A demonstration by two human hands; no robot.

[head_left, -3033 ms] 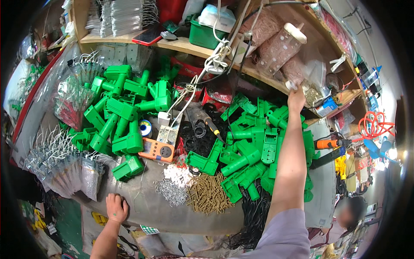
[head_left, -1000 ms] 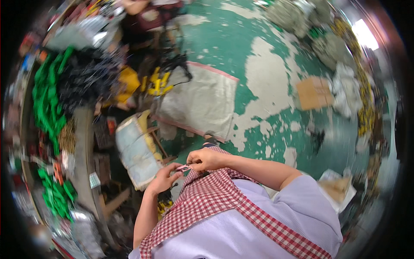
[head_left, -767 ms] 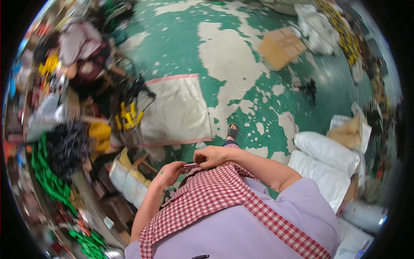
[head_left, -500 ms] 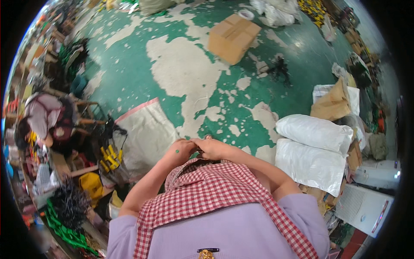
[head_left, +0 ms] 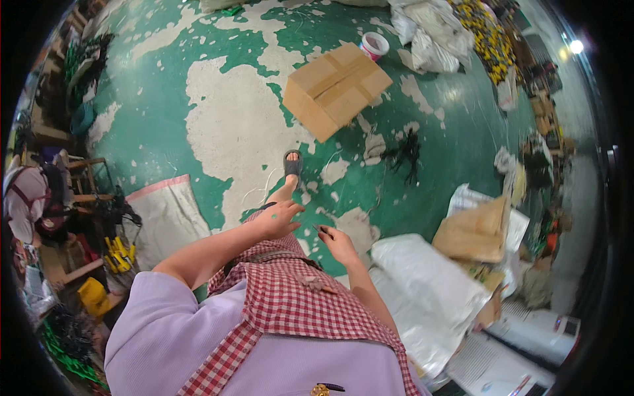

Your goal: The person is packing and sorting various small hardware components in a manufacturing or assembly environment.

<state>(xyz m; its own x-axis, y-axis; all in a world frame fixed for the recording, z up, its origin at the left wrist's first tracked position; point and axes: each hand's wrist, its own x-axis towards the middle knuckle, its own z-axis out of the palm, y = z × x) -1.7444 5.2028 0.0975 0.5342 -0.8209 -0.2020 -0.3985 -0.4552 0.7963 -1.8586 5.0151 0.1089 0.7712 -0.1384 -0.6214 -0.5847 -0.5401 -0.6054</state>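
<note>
In front of my red-and-white checked apron, my left hand hangs in the air with its fingers apart and nothing in them. A little to its right, my right hand is closed, its fingers pinched on a small dark thing too small to name. The two hands are apart from each other. Beyond them, on the floor, my foot in a dark sandal is stepping forward. Ahead lies a taped brown cardboard box, nearest to neither hand's reach.
A white bucket stands behind the box. Dark strands lie on the green floor right of it. White sacks and a brown paper bag are at right. At left are a flat pale sack and a seated person.
My hands, together at the apron before, have separated; the right one now shows a small dark thing. My view has moved forward and turned right, and a sandalled foot has come into sight.
</note>
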